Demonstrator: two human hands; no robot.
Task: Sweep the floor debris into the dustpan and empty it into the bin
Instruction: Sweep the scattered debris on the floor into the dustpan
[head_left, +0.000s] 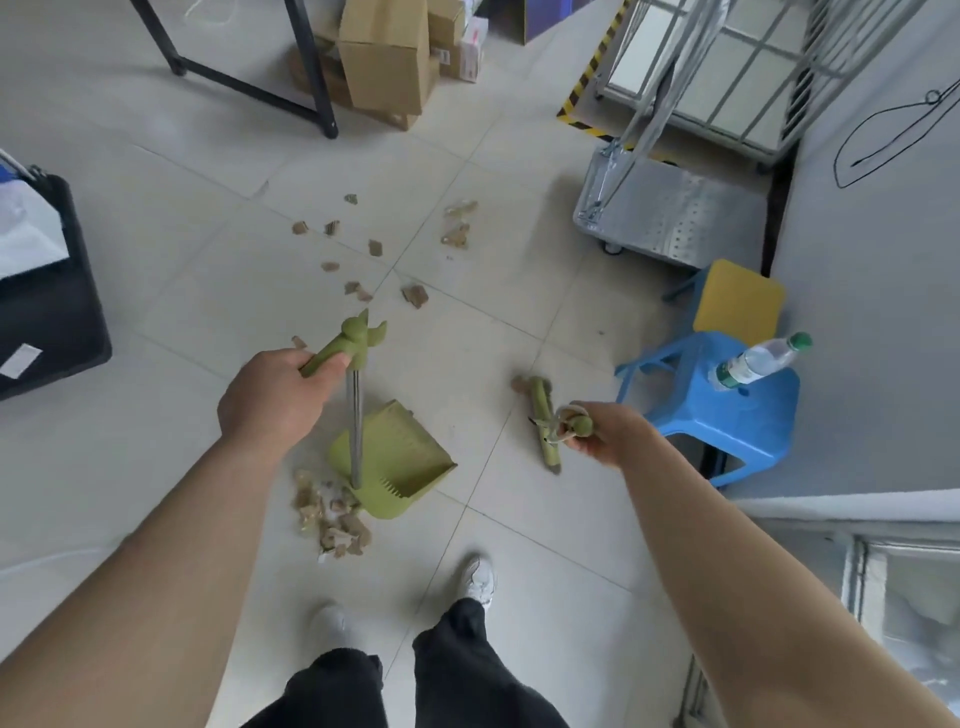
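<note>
One wide-angle view from the person's head faces forward and steeply down at the tiled floor (156, 312), with the left hand (270, 400) and right hand (605, 434) close at mid-frame and the shoes (479, 578) near the bottom edge

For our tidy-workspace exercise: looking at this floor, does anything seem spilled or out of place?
Yes: brown scraps lie scattered across the tiles ahead, and a pile of debris sits on the floor right beside the green dustpan, outside it rather than in it. The pan itself looks empty.
</note>
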